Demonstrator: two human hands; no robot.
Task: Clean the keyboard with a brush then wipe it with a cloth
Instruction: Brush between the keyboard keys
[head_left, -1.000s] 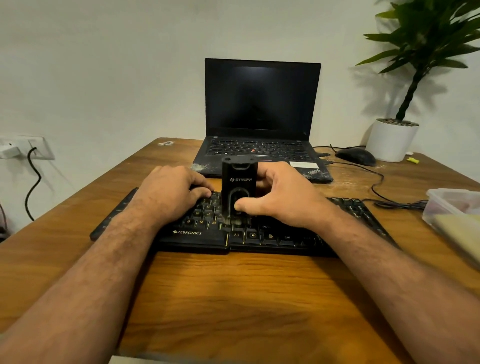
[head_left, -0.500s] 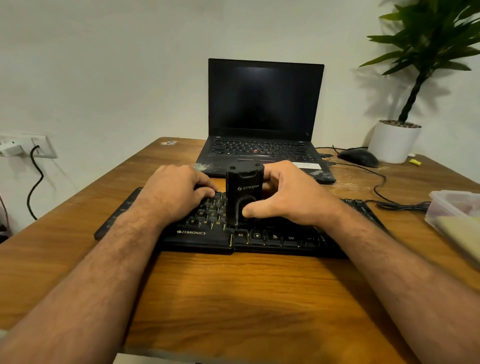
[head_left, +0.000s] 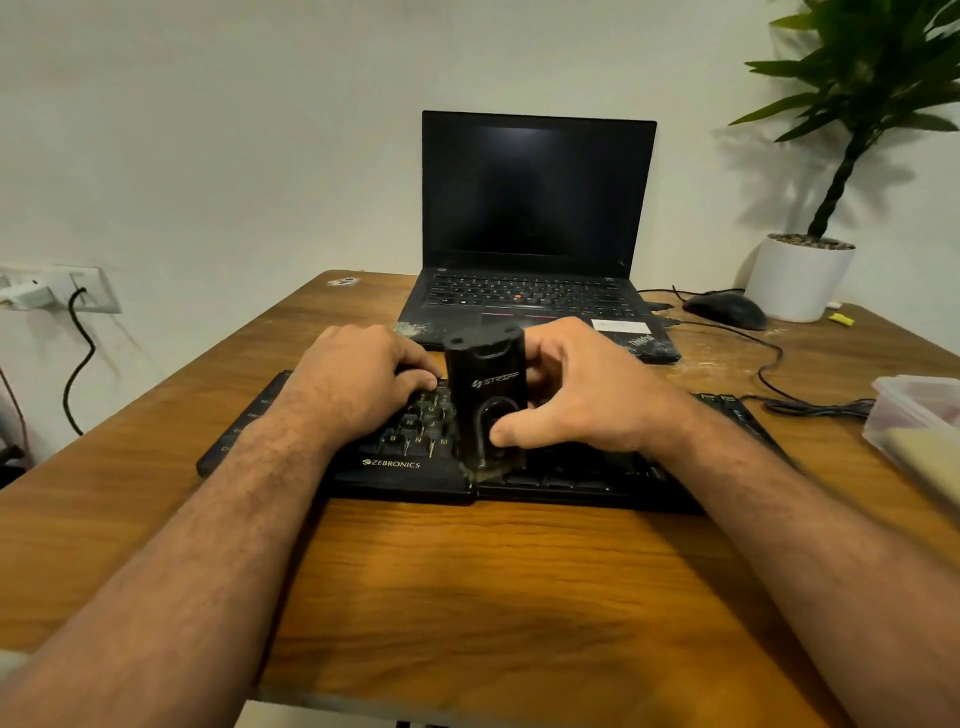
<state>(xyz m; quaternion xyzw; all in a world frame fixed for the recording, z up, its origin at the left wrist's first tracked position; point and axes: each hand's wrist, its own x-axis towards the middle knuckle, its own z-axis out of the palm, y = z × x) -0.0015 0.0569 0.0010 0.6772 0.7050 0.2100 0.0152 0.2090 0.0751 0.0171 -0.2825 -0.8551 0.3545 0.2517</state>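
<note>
Brush (head_left: 485, 402): upright on the keyboard (head_left: 410, 457), bristles now at its front edge, nearer than a second ago.
Right hand (head_left: 582, 395): fingers curled round the brush body, thumb pressed on its front.
Left hand (head_left: 363, 379): fingers bent, resting on the keys, steadying the keyboard on the worktop (head_left: 467, 597).
Change: one stroke pulled toward the person.
Meaning: brushing under way; wiping not begun.

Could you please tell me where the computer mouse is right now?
In the head view, the black mouse sits far right on the table, between the laptop and the white plant pot.
</note>
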